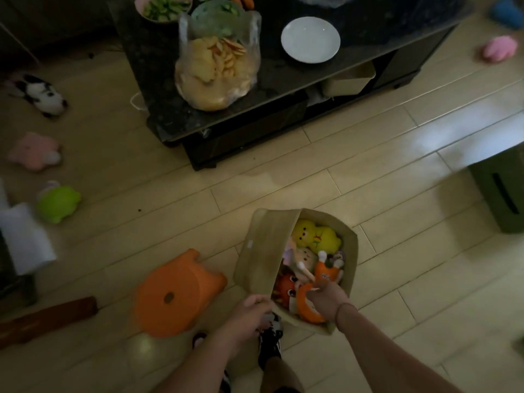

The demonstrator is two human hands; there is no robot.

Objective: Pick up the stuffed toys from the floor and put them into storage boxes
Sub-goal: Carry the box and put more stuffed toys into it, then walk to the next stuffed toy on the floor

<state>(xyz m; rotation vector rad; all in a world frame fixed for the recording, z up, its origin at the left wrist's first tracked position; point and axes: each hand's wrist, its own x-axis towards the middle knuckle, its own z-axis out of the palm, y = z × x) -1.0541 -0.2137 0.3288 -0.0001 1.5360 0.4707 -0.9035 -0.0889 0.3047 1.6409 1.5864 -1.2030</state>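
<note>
A tan fabric storage box is tilted up off the floor and holds several stuffed toys, among them a yellow one and a red one. My left hand grips the box's near corner rim. My right hand is inside the box, closed on an orange stuffed toy. On the floor at the left lie a black-and-white toy, a pink toy and a green toy. Another pink toy and a blue toy lie at the far right.
An orange plastic stool stands left of the box. A dark low table ahead carries a bag of chips, a white plate and bowls. A green box sits at the right edge. My shoes are below the box.
</note>
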